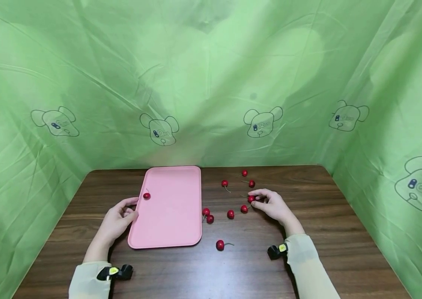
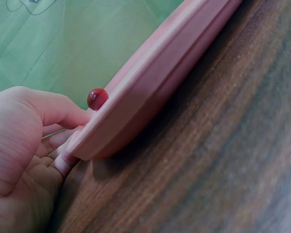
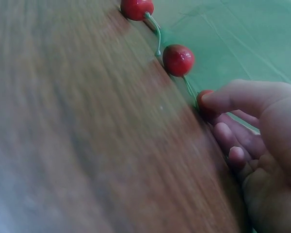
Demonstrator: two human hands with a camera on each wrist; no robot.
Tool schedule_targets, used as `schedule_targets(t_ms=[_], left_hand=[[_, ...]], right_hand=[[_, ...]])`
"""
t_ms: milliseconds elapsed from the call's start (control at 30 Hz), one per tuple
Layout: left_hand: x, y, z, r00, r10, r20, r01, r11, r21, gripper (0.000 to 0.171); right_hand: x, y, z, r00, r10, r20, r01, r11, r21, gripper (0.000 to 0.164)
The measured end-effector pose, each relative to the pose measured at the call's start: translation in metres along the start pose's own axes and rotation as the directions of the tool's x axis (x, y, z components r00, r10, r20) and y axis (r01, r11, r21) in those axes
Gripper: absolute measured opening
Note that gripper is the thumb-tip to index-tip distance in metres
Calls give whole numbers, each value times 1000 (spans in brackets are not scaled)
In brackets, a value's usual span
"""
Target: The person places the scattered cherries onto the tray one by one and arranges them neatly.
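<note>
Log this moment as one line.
left grip: holds pink tray | right grip: pinches red cherry | tray cherry: inside left edge | other cherries: on wooden table

- Tray (image 1: 170, 207), left of centre: plain pink, rim included.
- Cherries (image 1: 220, 245), mostly right of centre: glossy red, with green stems (image 3: 159, 36).
- Tabletop (image 1: 181, 274), across the lower frame: brown wood grain with darker streaks.
- Fabric backdrop (image 1: 211, 83), top and both sides: light green, printed with dark-outlined animal heads (image 1: 263, 123) bearing small blue marks (image 1: 255, 128).
- Sleeves (image 1: 89, 282), lower left and lower right: pale off-white.
- Wrist cameras (image 1: 125, 272) at the cuffs: black with yellow patches (image 1: 113, 271).
</note>
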State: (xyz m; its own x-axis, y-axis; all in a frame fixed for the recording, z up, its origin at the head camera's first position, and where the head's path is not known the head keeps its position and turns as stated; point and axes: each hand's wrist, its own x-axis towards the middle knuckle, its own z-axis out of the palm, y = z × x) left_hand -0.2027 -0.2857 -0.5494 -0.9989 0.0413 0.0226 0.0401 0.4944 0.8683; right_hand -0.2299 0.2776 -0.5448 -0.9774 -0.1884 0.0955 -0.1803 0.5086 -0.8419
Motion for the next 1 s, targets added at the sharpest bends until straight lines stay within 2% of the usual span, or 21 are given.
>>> schedule_targets(t_ms=[533, 1000], left_hand=[[0, -1, 0, 1000, -4, 3, 4, 1000, 1, 48], [1, -3, 0, 1000, -10, 7, 10, 1000, -9, 50]], right_hand=[[0, 3, 1, 998, 59, -12, -59, 998, 30, 33], [-2, 5, 0, 1000, -4, -19, 4, 1000, 8, 29]])
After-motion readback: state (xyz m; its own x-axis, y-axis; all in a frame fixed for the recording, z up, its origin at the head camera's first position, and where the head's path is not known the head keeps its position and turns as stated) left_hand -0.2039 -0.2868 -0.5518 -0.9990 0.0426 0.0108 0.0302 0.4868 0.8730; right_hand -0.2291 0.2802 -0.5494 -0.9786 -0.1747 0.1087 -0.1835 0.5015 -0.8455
